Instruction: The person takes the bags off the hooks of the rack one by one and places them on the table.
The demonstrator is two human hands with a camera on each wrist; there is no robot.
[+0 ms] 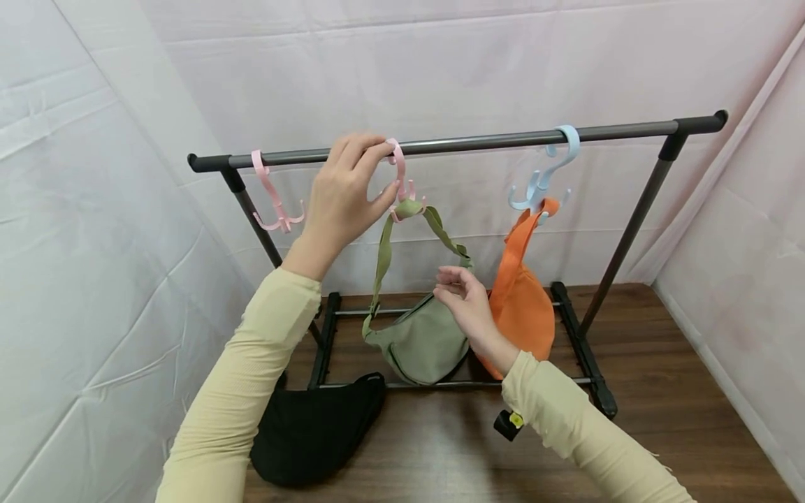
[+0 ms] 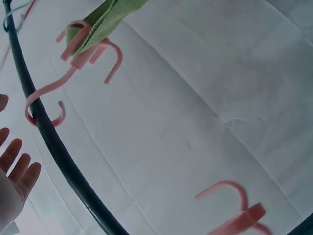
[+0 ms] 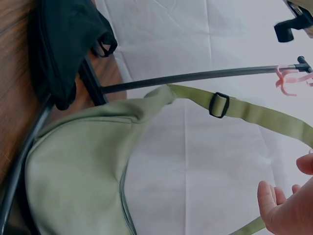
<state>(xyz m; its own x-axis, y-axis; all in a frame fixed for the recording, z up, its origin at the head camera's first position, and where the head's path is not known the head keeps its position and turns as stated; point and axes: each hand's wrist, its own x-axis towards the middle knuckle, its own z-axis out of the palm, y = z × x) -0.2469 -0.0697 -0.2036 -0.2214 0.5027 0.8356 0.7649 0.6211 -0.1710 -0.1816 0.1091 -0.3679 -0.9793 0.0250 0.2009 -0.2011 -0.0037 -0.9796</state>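
My left hand [image 1: 346,188] is at the rail [image 1: 472,144], its fingers extended beside a pink hook hanger [image 1: 400,168]. In the left wrist view the fingers [image 2: 19,166] are spread and hold nothing. From that hanger a sage-green waist bag [image 1: 428,342] hangs by its strap [image 1: 383,258], which loops over the lower prongs. My right hand [image 1: 468,307], fingers loosely bent and holding nothing, hovers by the bag's right side. The right wrist view shows the bag's body [image 3: 83,166] and a black buckle [image 3: 219,105] on the strap.
An orange bag [image 1: 528,307] hangs from a light-blue hanger [image 1: 541,181] to the right. Another pink hanger [image 1: 270,192] hangs on the rail's left part. A black bag [image 1: 314,433] lies at the rack's lower left, and a small black-and-yellow item [image 1: 508,423] shows near my right sleeve.
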